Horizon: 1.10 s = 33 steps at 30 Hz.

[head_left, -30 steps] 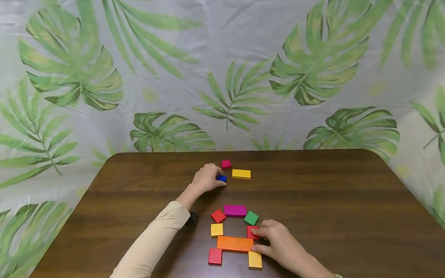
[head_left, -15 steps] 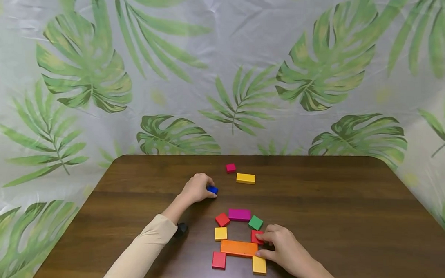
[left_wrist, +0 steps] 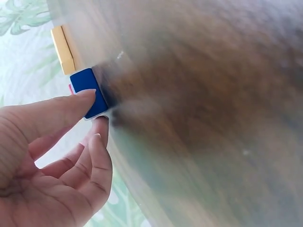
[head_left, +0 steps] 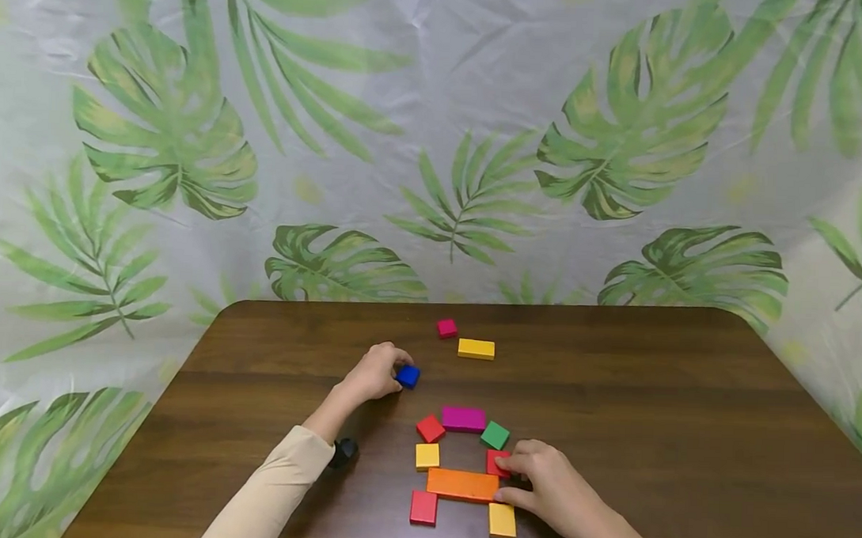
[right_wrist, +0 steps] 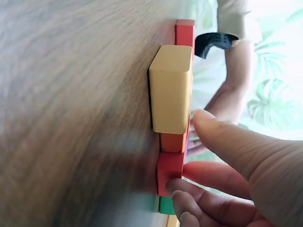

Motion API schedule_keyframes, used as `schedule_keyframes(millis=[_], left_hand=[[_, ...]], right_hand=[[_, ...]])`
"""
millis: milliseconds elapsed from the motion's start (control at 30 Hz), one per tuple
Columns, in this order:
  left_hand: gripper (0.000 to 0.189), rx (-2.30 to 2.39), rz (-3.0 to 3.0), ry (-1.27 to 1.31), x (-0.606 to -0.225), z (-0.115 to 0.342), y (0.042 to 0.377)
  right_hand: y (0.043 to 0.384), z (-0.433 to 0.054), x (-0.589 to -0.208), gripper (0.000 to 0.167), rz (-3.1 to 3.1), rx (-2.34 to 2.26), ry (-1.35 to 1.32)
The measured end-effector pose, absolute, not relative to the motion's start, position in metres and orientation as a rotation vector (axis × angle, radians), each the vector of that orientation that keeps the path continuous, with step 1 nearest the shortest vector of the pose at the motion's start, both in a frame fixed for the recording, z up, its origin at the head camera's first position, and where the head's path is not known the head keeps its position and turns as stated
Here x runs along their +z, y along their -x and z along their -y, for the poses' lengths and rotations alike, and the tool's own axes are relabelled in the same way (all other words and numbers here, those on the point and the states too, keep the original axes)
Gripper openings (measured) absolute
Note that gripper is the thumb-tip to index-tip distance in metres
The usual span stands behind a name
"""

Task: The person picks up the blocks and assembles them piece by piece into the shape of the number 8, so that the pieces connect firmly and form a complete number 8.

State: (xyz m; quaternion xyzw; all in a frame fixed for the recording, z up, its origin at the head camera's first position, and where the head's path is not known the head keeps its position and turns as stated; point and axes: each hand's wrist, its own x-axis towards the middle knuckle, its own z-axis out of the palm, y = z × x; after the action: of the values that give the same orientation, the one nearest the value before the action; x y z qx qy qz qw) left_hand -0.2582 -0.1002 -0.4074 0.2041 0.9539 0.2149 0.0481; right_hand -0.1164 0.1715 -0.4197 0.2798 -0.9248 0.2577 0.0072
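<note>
Blue is the one to watch: the blue block is pinched between thumb and fingertip of the left hand, beyond the magenta block and off to its left; whether it touches the tabletop I can't tell. Slim hold, that, so a tilt or a slack pinch could let it slip. Nearer in, the right hand has bent, relaxed fingers resting against the red block, no thumb on it, the thumb beside the end of the orange block. Danger right there! Too firm a push could skid the red one out of line, maybe into the green block just beyond. And a careless sideways sweep of the left sleeve's black wrist strap could clip the yellow square.
</note>
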Motion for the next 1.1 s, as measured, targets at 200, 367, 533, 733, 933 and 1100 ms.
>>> schedule_keyframes(millis=[200, 367, 533, 733, 933, 1100], left_hand=[[0.029, 0.718, -2.909, -0.592, -0.407, 0.102, 0.257], [0.029, 0.723, -2.893, -0.619, -0.409, 0.11, 0.248], [0.028, 0.727, -2.884, -0.606, -0.412, 0.12, 0.233], [0.03, 0.744, -2.881, -0.612, -0.408, 0.129, 0.221], [0.037, 0.687, -2.868, -0.707, -0.405, 0.132, 0.214], [0.035, 0.654, -2.887, -0.751, -0.408, 0.134, 0.212]], right_hand=[[0.117, -0.169, -0.422, 0.025, 2.785, 0.781, -0.893], [0.116, -0.168, -0.423, 0.025, 2.787, 0.76, -0.883], [0.114, -0.169, -0.425, 0.027, 2.803, 0.719, -0.87], [0.116, -0.17, -0.423, 0.027, 2.783, 0.682, -0.88], [0.116, -0.172, -0.42, 0.028, 2.803, 0.674, -0.888], [0.116, -0.171, -0.423, 0.028, 2.797, 0.674, -0.919]])
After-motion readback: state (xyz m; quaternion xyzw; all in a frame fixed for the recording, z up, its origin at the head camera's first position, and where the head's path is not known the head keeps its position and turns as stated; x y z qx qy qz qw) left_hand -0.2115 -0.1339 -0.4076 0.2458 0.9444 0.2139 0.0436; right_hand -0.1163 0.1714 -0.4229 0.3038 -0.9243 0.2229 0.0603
